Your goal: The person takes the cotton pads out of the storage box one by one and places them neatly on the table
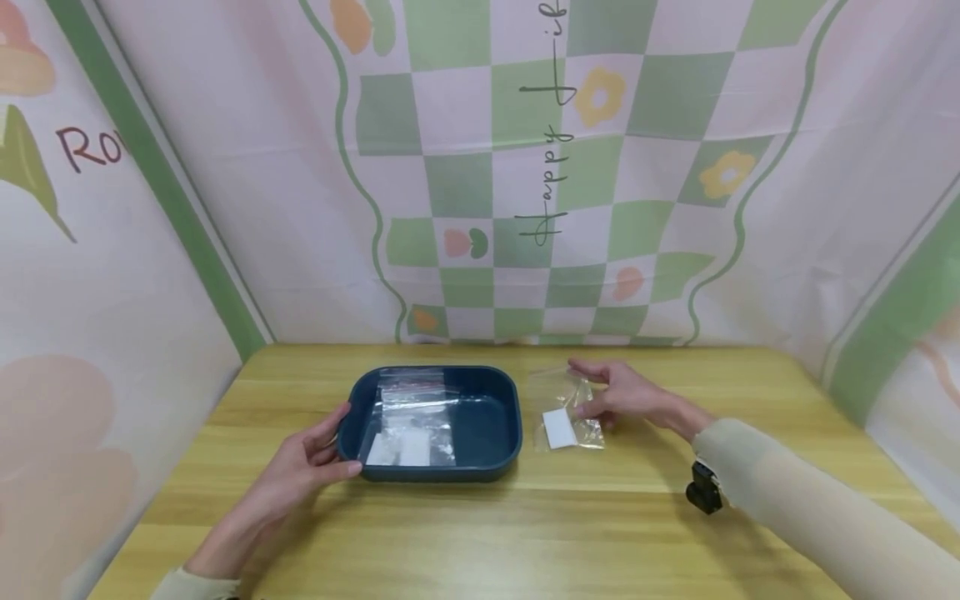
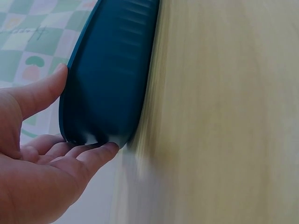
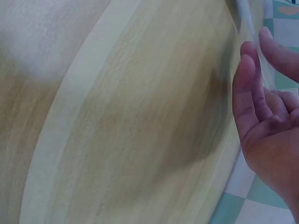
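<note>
Right grip [image 1: 626, 392] is pinching the right side of a clear zip bag [image 1: 557, 400], thumb and fingers nearly meeting; the bag (can't tell if fully lifted) is showing just right of the navy tray [image 1: 483, 473], long axis running front to back. Left grip [image 1: 300, 462] is half-spread, holding the tray's left end.

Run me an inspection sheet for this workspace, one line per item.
Surface: yellowish wood-grain table.
Job's things: dark blue rectangular tray holding overlapping clear plastic bags with white pieces; separate clear plastic bag with white rectangular piece, right of the tray.
Clutter: nothing seen.
Hands: left hand holds the tray's left end; right hand holds the separate bag.
Cables: nothing seen.
Surroundings: pale printed backdrop with green checks, flowers and lettering.
</note>
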Available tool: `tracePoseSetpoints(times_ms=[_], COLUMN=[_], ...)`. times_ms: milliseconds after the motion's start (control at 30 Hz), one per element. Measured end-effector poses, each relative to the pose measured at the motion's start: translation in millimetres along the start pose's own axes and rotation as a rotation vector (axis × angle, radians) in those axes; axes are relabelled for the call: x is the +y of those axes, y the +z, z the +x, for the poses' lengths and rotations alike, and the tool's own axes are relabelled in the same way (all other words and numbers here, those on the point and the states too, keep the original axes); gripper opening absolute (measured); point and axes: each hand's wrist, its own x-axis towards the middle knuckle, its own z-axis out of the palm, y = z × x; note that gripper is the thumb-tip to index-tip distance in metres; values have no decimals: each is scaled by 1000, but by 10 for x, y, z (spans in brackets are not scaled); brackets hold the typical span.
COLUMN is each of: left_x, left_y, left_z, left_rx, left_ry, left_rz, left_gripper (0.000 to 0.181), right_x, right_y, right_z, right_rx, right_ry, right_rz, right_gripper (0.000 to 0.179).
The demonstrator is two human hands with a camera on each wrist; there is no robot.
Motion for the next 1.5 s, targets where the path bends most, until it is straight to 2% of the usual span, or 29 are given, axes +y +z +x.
tracePoseSetpoints(times_ms=[500,1033,1300,1500], left_x=[17,18,19,19], left_y=[-4,-15,-9,3], left_z=[-14,-23,-14,2], left_rx=[19,1,2,4], left_ry=[-30,-5,-7,-12], left_rz=[21,2,0,0], left_gripper=[91,92,92,92], right_x=[-20,4,-13,-3], right_y=[57,64,89,73], right_z=[7,36,73,70], right_rx=[29,45,55,48], right_ry=[-45,-40,-118,-141], right_rz=[-41,-132,-254,-305], right_gripper=[97,97,98,99])
